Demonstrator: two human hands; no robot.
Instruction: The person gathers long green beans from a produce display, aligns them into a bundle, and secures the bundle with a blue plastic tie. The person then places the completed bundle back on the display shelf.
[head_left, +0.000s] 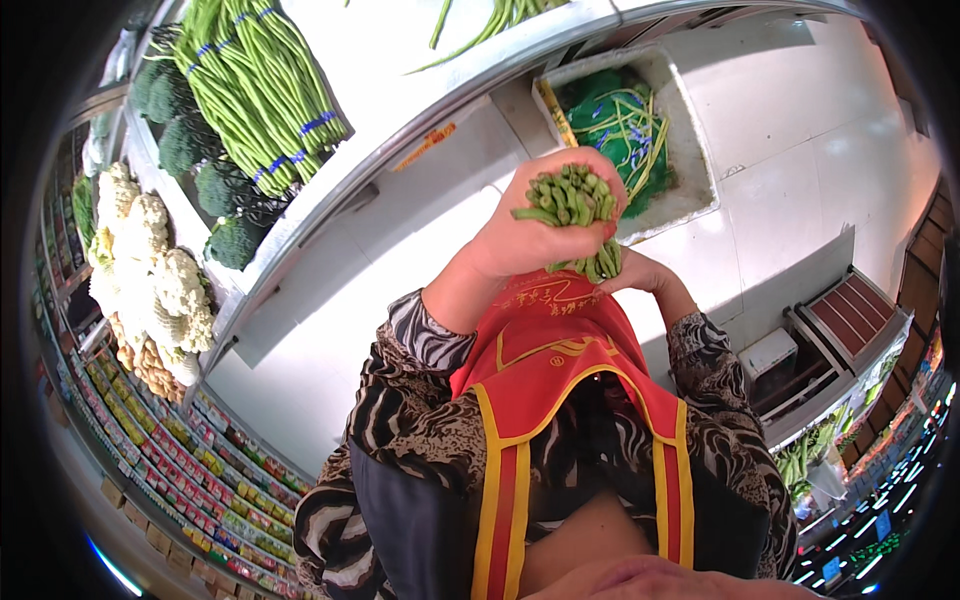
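My left hand (525, 217) is closed around a bundle of green long beans (570, 195), and their cut ends point up toward the camera. Just below that fist, more bean ends (604, 262) show against the red apron (555, 337). The thumb side of my right hand (636, 271) grips these lower ends, its fingers mostly hidden behind them. Whether both clusters belong to one bundle cannot be told. On the display counter (375, 97) lie long beans bound with blue ties (262, 97).
Broccoli heads (232, 241) and cauliflowers (157, 277) line the counter at left. A white foam box (694, 150) on the floor holds green netting, loose beans and blue ties. Packaged goods (187, 465) fill shelves at lower left. A metal-framed stand (825, 337) is at right.
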